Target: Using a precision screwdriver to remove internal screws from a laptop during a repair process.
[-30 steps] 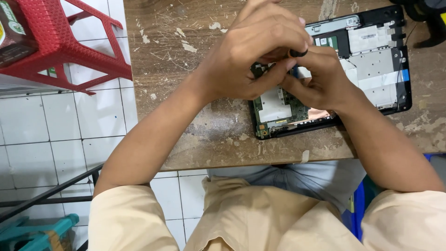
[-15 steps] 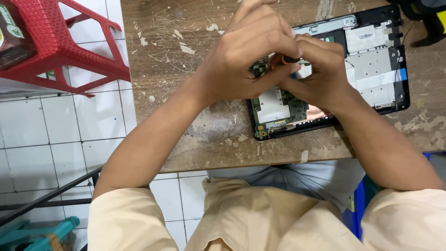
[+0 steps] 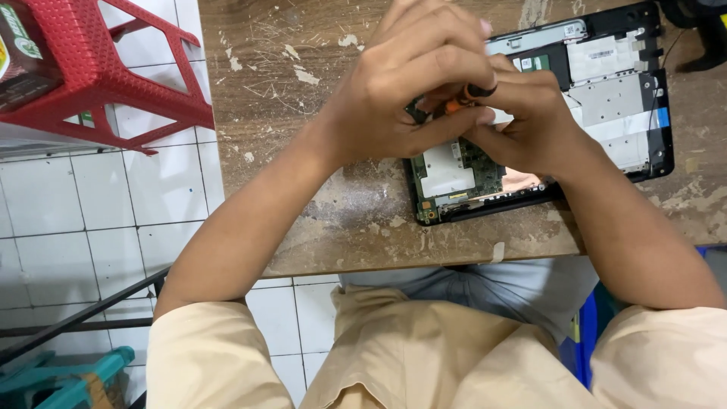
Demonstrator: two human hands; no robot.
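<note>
- Left hand (image 3: 401,91): curled over the top of a small screwdriver (image 3: 462,98), fingers closed around its orange-and-black handle; wrist above the bare wooden tabletop (image 3: 303,220).
- Right hand (image 3: 530,121): clenched on the same screwdriver from the other side, fingertips pressed against those of the left hand; forearm crossing the near edge of the laptop.
- Screwdriver: only a short orange section and a black cap visible between the two hands; tip hidden beneath the fingers.
- Opened laptop base (image 3: 606,83): black casing lying flat on the tabletop, bottom cover off, silver metal shielding exposed on the right portion.
- Green circuit board (image 3: 454,170): seated in the laptop's near left corner, directly below both hands, with a pale rectangular shield on it.
- Tabletop: worn brown wood, scratched and flecked with pale paint chips.
- Red plastic stool (image 3: 98,68): on the white tiled floor (image 3: 91,212), left of the table, well apart from the hands.
- Cream sleeves (image 3: 212,356): at the lower frame edge.
</note>
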